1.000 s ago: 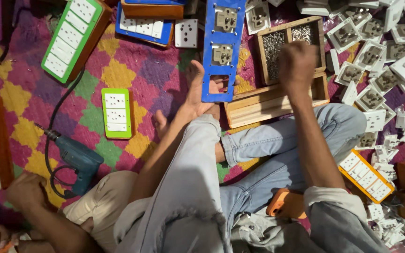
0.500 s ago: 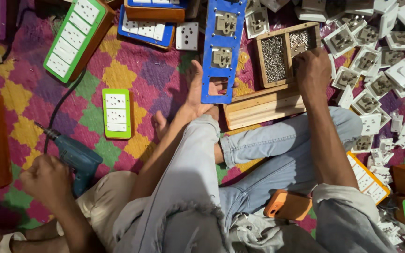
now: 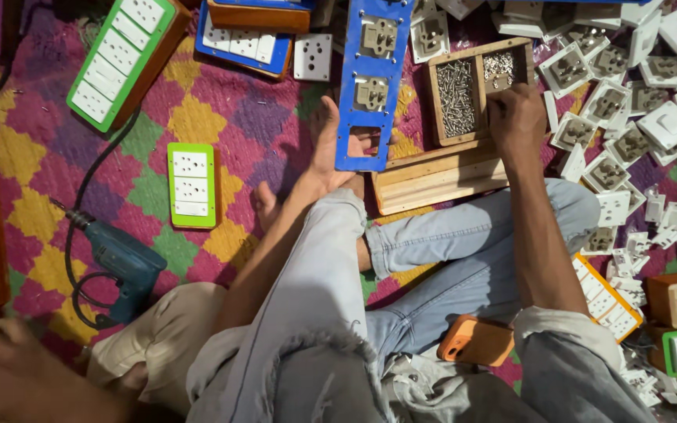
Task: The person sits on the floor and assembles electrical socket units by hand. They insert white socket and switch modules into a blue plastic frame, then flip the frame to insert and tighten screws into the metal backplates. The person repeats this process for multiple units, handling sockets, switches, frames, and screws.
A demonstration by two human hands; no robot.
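Since the frame 0.5 s ago the right hand [image 3: 515, 117] has shifted slightly lower on the wooden tray [image 3: 476, 90], and the left hand [image 3: 9, 376] has sunk toward the 7 o'clock corner, away from the drill [image 3: 123, 266].

Screws [image 3: 456, 98] fill the tray's larger compartment; smaller fasteners lie in the compartment at its 2 o'clock corner. The right forearm runs straight up from the 5 o'clock side, wrist level, back of the hand toward the camera. Its fingers curl down together over the tray's 4 o'clock edge, beside the screws; whether they pinch anything cannot be told, since the fingertips are hidden.

At 9 o'clock of the tray lies a blue plate [image 3: 370, 78] with 2 sockets fitted and 1 empty cutout, pinned under a bare foot [image 3: 331, 145]. Below the tray sits a wooden box [image 3: 436, 176].

The left hand is blurred, low in the picture, fingers loosely bent and apart, holding nothing that shows. The drill lies at its 1 o'clock, apart from it. A green switch plate [image 3: 191, 186] lies at 12 o'clock of the drill.

White sockets [image 3: 628, 94] are heaped at 3 o'clock of the tray.
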